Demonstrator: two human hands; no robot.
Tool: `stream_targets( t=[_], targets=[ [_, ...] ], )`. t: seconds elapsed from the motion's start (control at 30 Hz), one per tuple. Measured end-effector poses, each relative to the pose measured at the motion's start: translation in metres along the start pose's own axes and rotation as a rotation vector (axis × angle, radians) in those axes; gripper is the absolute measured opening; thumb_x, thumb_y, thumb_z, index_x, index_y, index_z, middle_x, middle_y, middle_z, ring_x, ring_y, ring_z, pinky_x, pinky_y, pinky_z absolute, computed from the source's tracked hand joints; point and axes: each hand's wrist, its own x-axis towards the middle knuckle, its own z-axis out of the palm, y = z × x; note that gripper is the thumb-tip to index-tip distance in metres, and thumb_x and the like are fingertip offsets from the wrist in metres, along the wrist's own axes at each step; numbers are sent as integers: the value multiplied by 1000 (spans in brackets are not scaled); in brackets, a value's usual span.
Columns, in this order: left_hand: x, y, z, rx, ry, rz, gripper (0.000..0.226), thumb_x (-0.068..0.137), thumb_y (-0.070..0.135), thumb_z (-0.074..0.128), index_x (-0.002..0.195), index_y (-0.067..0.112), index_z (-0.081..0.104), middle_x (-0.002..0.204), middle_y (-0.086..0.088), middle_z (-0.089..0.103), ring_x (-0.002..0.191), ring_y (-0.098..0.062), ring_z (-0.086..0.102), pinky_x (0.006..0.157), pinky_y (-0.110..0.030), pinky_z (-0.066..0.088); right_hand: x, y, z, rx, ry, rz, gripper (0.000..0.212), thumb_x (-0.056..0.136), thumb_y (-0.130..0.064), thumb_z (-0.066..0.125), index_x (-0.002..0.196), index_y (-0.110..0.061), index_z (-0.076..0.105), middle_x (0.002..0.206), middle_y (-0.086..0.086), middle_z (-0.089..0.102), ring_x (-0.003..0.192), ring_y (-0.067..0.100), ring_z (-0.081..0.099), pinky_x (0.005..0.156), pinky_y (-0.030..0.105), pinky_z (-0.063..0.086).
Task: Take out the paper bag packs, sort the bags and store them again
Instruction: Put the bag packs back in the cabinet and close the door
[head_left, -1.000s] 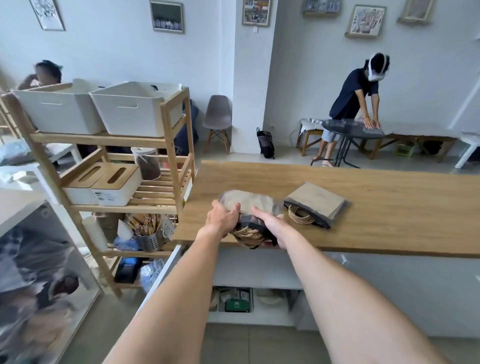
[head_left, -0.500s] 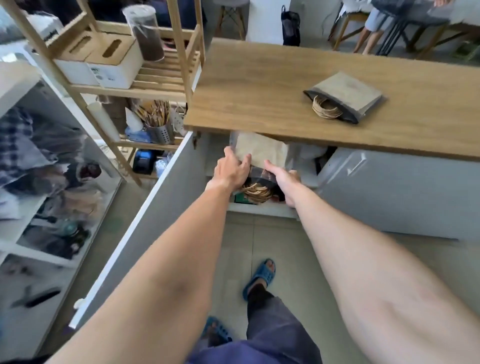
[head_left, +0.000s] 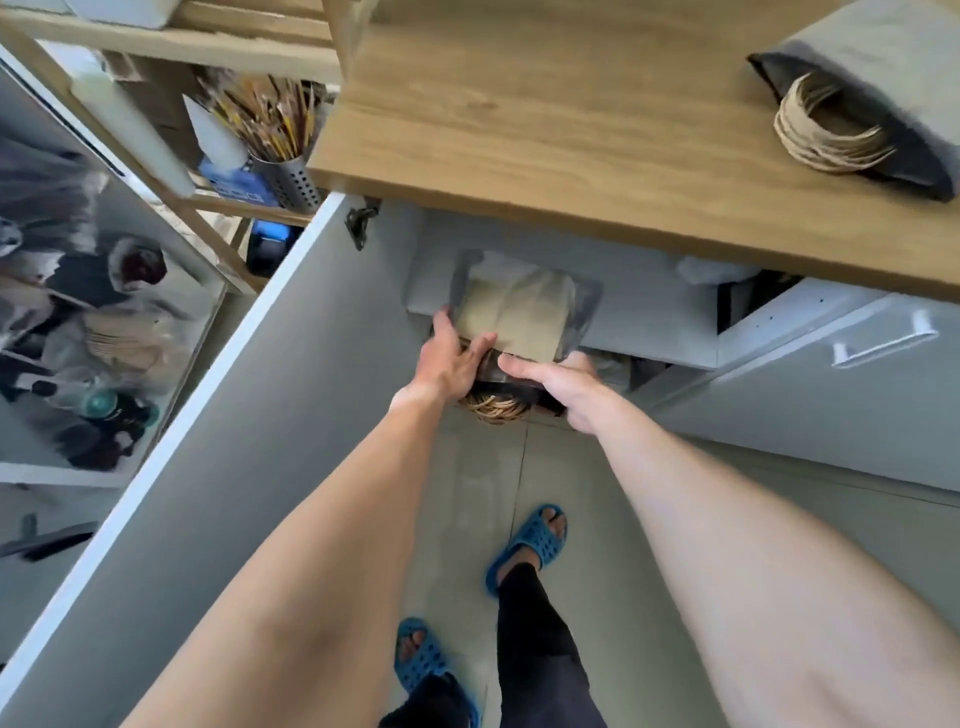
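as both hands, left (head_left: 451, 358) and right (head_left: 561, 387), clasp the pack (head_left: 522, 317) by its near end, it looks light, floppy, slippery.

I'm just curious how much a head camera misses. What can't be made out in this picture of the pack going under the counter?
- Cabinet interior: hidden by the wooden countertop in the head view.
- Handles of the held bag pack: partly covered by the left hand and right hand.
- Second bag pack: cut by the right edge.
- Clutter at left: blurred.
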Motion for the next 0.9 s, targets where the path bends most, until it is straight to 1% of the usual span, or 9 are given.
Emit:
stream_targets(
  t=[0.1,0.23,0.33,0.43,0.53,0.63,0.77,0.83,0.9],
  targets=[
    [64,0,9,54,58,36,72,93,44,59,148,21,19,133,-14,56,118,-32,55,102,-38,43,79,-15,2,-116,-56,5,107,17,-50,97,110,-14,59,104,3,73,92,21,72,84,40,60],
    [139,-4,25,131,98,4,68,92,40,59,145,28,19,128,-13,60,111,-33,60,94,-45,50,142,-35,6,-257,-49,-10,92,36,-54,94,111,-13,60,104,3,70,93,20,69,64,27,57],
    [180,-8,34,173,138,-29,65,90,37,58,143,30,20,126,-14,58,111,-35,58,93,-49,49,177,-40,13,-303,4,-48,94,47,-51,94,120,-9,53,116,2,62,103,19,59,76,25,48],
    [218,-18,42,229,177,-17,60,86,42,54,136,26,26,119,-12,61,106,-35,60,90,-52,49,212,-42,19,-307,41,-109,75,59,-36,94,117,-10,53,120,5,63,104,18,59,79,20,43],
    [251,-26,43,313,228,-24,53,87,51,48,127,16,43,109,-11,66,96,-32,62,84,-51,52,234,-46,25,-329,81,-195,58,66,-34,91,105,-9,56,122,6,62,101,17,61,83,19,45],
    [266,-15,36,397,285,-33,52,93,51,44,127,11,50,115,-12,62,105,-34,59,91,-49,48,248,-52,33,-375,104,-241,91,61,-53,88,130,-8,49,133,8,55,121,27,54,103,34,45],
    [251,2,26,700,331,-62,72,96,58,35,147,8,30,145,-20,42,130,-39,41,105,-50,30,239,-49,36,-484,161,-206,114,56,-68,82,142,-11,34,144,10,43,132,32,41,107,41,35],
    [226,8,24,680,348,-19,75,96,60,34,147,4,29,145,-23,40,130,-41,40,107,-51,29,217,-41,33,-517,242,-194,125,56,-68,82,148,-12,20,148,14,36,134,35,35,107,43,30],
    [191,12,23,658,323,39,65,98,52,36,142,4,33,139,-23,46,125,-40,44,103,-49,34,188,-32,28,-526,286,-200,123,59,-67,81,148,-11,18,146,17,34,132,36,35,105,45,30]
  ],
)
